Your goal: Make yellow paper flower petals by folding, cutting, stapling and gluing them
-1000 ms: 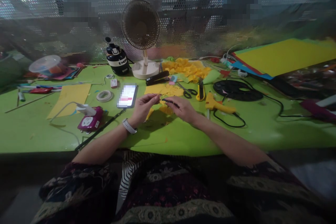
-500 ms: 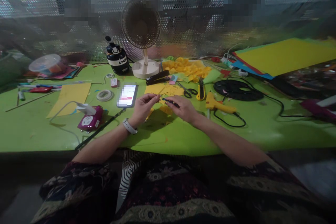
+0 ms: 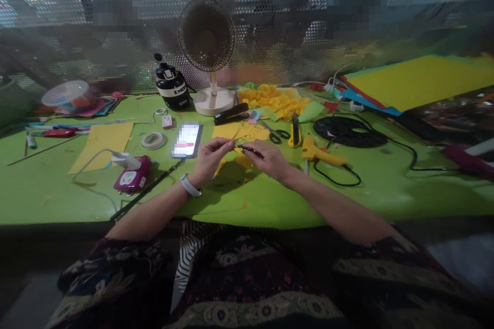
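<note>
Over the middle of the green table [image 3: 57, 185], my left hand [image 3: 210, 157] pinches something thin, its fingers pressed together; I cannot make out what it is. A white band sits on that wrist. My right hand [image 3: 270, 159] is closed round a slim dark tool [image 3: 249, 150] whose tip points left toward the left fingertips. Small yellow paper pieces [image 3: 241, 160] lie on the table under and between both hands. A phone [image 3: 187, 140] with a lit screen lies just left of my left hand.
A yellow glue gun [image 3: 318, 153] with a black cord, scissors [image 3: 276, 136] and a yellow cutter [image 3: 295, 132] lie right of my hands. A desk fan [image 3: 208, 51], a black bottle [image 3: 172, 87], a tape roll [image 3: 153, 140], a pink device [image 3: 133, 180] and yellow sheets [image 3: 102, 145] stand around. Stacked coloured paper [image 3: 420, 82] lies far right.
Both hands stay in the same place above the yellow pieces; only the fingertips shift slightly around the dark tool.
</note>
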Tool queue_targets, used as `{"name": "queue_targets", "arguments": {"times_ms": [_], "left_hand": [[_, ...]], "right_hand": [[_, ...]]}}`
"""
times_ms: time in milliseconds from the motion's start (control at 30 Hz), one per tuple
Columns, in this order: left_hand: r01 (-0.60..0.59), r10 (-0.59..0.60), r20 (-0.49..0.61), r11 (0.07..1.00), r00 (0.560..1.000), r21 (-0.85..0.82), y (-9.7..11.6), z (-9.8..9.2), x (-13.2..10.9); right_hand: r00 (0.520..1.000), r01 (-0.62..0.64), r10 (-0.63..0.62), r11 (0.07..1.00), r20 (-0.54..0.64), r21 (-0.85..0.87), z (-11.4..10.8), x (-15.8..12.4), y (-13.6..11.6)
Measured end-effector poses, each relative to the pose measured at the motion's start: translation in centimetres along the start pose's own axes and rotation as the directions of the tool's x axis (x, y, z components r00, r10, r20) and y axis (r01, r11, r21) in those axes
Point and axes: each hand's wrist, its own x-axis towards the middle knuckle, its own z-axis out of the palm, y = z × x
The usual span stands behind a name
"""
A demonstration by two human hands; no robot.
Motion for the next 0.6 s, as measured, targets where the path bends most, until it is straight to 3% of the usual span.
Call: {"name": "queue_targets", "arguments": {"times_ms": [600], "left_hand": [[0.014,-0.014,0.007,0.999,1.000,-0.035,0.14,0.13,-0.14]], "right_hand": [[1.000,0.024,-0.024,1.000,-0.005,0.017,-0.10,-0.06,0.19]]}}
